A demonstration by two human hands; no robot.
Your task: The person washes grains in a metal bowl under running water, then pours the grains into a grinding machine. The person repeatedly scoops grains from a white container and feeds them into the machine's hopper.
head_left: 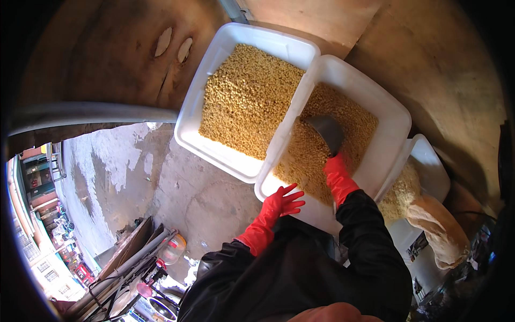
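Holding yellow grain, white tubs (343,70), scoop (326,131) inside

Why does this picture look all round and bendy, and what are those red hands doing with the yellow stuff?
The picture comes from a small camera worn on a person's head, looking down. Its lens sees very wide, so straight edges bend near the rim. There is no machine here, just a person in black sleeves and red rubber gloves. The right hand holds a dark scoop pushed into yellow grains that fill a white tub. The left hand rests open on that tub's near edge and holds nothing. A second white tub of the same grains sits beside it, on the left. A third tub and a tan sack are on the right.
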